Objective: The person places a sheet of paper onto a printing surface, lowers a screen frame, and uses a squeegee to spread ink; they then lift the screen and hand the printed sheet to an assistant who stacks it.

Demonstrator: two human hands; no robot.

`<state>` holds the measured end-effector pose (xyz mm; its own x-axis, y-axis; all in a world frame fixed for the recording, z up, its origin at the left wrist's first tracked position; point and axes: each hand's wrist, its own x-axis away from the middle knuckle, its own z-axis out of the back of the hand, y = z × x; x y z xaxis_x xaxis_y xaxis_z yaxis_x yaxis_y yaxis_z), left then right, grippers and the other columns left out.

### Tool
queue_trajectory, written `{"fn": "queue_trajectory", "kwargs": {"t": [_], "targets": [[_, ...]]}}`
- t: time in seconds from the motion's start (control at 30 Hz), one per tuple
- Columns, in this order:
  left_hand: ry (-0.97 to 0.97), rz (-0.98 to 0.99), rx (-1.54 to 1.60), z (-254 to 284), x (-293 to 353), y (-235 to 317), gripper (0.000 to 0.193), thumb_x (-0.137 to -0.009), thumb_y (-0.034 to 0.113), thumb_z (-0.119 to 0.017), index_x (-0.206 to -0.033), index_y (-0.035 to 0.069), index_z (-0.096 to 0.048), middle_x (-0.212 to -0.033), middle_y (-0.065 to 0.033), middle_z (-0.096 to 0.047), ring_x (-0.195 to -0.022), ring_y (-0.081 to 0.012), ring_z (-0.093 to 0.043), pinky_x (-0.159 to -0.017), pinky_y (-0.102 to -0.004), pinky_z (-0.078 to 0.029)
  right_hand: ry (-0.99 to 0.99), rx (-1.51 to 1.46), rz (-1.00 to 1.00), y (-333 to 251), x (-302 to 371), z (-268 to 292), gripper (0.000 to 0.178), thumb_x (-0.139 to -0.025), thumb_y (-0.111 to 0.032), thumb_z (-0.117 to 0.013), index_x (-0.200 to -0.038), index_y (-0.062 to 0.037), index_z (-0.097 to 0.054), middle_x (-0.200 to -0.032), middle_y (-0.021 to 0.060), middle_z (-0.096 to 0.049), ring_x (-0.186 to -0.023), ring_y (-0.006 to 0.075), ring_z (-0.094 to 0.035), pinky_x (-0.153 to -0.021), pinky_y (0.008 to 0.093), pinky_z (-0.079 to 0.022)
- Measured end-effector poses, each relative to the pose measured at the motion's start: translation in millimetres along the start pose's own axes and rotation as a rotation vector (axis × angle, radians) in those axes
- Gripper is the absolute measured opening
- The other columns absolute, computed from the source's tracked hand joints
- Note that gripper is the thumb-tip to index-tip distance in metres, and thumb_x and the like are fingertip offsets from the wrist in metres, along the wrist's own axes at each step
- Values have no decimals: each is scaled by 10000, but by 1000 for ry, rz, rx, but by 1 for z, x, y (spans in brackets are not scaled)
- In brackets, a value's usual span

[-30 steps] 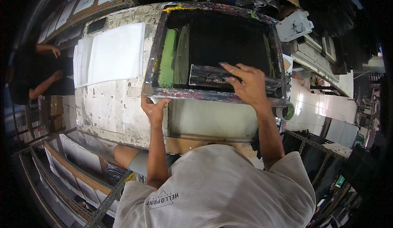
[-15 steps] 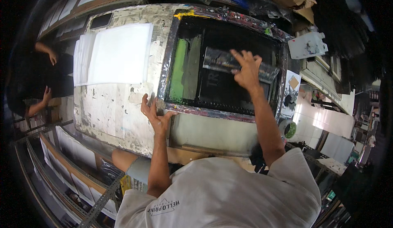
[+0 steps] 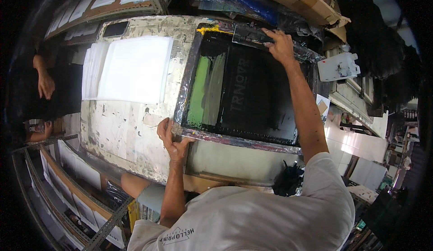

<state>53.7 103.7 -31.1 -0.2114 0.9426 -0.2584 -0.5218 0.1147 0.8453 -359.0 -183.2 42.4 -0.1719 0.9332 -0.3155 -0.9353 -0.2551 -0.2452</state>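
Observation:
A screen-printing frame point(image 3: 243, 140) with ink-smeared edges lies on the worktable, its mesh point(image 3: 266, 102) coated black with pale lettering and a green strip on the left. My right hand point(image 3: 280, 46) is closed on a wide squeegee point(image 3: 249, 36) at the frame's far edge; some fingers stretch over its top. At the near left corner, my left hand point(image 3: 172, 142) grips the frame, thumb along the near edge and fingers by the left side. Left of the frame lies a stack of white sheets point(image 3: 137, 70).
A dark phone-like slab point(image 3: 116, 29) lies at the table's far left. On the left are another person's hands point(image 3: 46, 86). A white jug point(image 3: 338, 67) stands right of the frame. Metal racks point(image 3: 74, 179) border the near left, and cardboard point(image 3: 293, 0) lies beyond the table.
My right hand has moved the squeegee away from me, from the middle of the mesh to the far edge. My left hand stays at the corner. The other person's hands have shifted.

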Motion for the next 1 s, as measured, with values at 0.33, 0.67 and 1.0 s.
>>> {"fn": "queue_trajectory", "kwargs": {"t": [0.33,0.67,1.0], "targets": [[56,156,289,-4,2,12,855,-598,25,-899,-1379,-2,-554,-1296,-119,-495,-1205,-260,-476,-1063,-388,-402,33,30,52,-71,110,18,535,-868,-78,-618,-1347,-315,-637,-1122,248,-679,-924,361,-655,-785,461,-492],[238,62,328,10,-49,107,775,-643,-68,-821,-1364,-61,-539,-1262,-108,-581,-1206,-243,-541,-1104,-370,-379,82,-53,139,-178,206,167,585,-746,-331,-755,-1317,-238,-668,-961,164,-632,-837,297,-611,-708,411,-454],[89,1,384,-21,-120,143,438,-919,164,-741,-1296,40,-555,-1088,-87,-670,-1028,-174,-601,-898,-344,-440,207,3,143,-140,68,253,597,-685,-539,-825,-1188,-228,-739,-901,171,-734,-829,372,-711,-789,472,-550]]}}
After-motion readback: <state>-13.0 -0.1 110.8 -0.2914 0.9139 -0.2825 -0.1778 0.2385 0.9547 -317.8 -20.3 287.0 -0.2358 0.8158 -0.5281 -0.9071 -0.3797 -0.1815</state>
